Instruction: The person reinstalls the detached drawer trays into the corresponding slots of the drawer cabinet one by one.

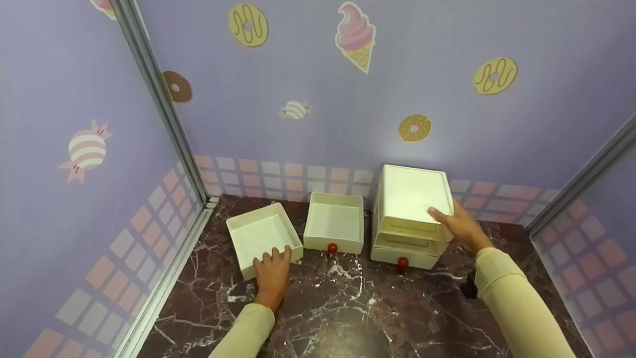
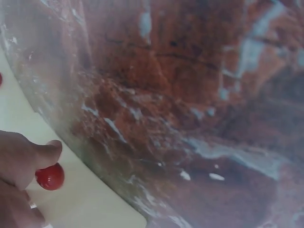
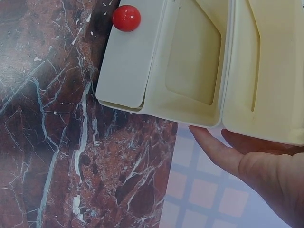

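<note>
In the head view my left hand [image 1: 272, 274] grips the front wall of the left pale drawer [image 1: 236, 243], fingers hooked over its rim. The left wrist view shows the thumb beside that drawer's red knob [image 2: 50, 176]. A second open drawer [image 1: 334, 245] lies to its right, red knob in front. My right hand [image 1: 463, 226] rests against the right side of a pale stacked drawer unit [image 1: 415, 191], thumb on its top. In the right wrist view, fingers [image 3: 216, 149] touch the unit's side. Its upper two slots are bare; a drawer with a red knob [image 3: 126, 18] fills the lowest.
Dark red marbled floor [image 1: 343, 308] lies under everything. A purple wall [image 1: 318, 139] with sweets stickers and a tiled band stands close behind the unit. Side walls with metal edging [image 1: 166, 114] bound the left and right.
</note>
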Action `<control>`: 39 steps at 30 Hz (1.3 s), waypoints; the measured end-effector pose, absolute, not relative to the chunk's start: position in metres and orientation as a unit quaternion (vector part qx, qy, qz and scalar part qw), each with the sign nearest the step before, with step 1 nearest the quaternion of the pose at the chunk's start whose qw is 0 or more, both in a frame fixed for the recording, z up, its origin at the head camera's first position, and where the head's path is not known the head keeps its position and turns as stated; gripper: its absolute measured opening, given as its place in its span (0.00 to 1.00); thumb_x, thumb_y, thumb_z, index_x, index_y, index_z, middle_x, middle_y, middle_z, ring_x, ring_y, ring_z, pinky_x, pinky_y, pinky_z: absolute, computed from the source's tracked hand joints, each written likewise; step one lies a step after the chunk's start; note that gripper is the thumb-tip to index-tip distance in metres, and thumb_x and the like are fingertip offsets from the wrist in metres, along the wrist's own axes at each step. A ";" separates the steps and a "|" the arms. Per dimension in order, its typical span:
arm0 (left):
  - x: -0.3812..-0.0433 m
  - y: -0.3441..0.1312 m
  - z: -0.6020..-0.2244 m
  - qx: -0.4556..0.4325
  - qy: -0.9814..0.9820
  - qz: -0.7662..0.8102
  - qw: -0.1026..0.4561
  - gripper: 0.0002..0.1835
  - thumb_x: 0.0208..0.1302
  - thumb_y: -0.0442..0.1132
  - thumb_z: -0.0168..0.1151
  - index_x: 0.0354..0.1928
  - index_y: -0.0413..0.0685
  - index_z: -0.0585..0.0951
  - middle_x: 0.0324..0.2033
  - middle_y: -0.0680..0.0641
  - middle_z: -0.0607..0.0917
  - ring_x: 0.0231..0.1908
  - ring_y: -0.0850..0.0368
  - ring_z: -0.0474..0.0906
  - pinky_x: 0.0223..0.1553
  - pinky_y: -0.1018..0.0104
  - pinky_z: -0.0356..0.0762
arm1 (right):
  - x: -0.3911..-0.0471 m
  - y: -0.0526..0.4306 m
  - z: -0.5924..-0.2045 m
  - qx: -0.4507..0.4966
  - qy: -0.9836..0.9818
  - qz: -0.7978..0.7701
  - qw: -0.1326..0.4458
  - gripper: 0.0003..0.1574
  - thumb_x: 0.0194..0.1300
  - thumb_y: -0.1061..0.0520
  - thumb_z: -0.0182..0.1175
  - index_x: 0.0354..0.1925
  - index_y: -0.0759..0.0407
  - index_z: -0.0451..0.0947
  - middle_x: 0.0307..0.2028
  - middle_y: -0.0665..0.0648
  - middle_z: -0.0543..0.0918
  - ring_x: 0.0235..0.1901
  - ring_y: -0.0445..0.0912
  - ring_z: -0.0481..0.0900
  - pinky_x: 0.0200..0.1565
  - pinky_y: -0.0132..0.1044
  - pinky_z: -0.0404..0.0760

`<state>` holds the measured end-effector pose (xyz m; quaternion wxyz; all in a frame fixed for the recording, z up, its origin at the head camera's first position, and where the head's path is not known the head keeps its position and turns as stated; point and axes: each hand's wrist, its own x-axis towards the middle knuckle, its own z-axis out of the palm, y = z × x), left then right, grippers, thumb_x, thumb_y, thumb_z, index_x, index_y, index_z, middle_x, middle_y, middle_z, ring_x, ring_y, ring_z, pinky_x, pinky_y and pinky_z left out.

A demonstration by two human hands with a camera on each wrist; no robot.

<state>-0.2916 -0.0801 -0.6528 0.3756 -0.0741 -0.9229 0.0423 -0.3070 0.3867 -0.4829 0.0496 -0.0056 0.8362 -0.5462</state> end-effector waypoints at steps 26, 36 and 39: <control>-0.151 -0.013 -0.558 -0.207 -0.938 -0.014 0.277 0.35 0.41 0.31 0.70 0.55 0.59 0.74 0.52 0.40 0.80 0.45 0.42 0.80 0.45 0.40 0.76 | -0.304 0.384 -0.481 -0.001 0.841 -0.538 0.050 0.51 0.65 0.44 0.55 0.73 0.59 0.39 0.69 0.68 0.54 0.66 0.62 0.56 0.65 0.61 0.55; -0.121 0.034 -0.564 -0.275 -0.931 0.010 0.241 0.34 0.42 0.47 0.72 0.57 0.61 0.72 0.55 0.41 0.78 0.48 0.45 0.79 0.46 0.41 0.76 | -0.312 0.395 -0.498 0.006 0.857 -0.513 0.046 0.55 0.63 0.37 0.55 0.74 0.52 0.36 0.71 0.63 0.50 0.69 0.61 0.50 0.64 0.66 0.49; -0.116 0.050 -0.564 -0.288 -0.925 0.017 0.245 0.31 0.47 0.56 0.68 0.56 0.63 0.72 0.55 0.43 0.79 0.48 0.46 0.79 0.46 0.43 0.77 | -0.309 0.393 -0.491 0.001 0.857 -0.513 0.045 0.56 0.64 0.38 0.55 0.74 0.53 0.34 0.72 0.65 0.48 0.70 0.62 0.48 0.65 0.66 0.48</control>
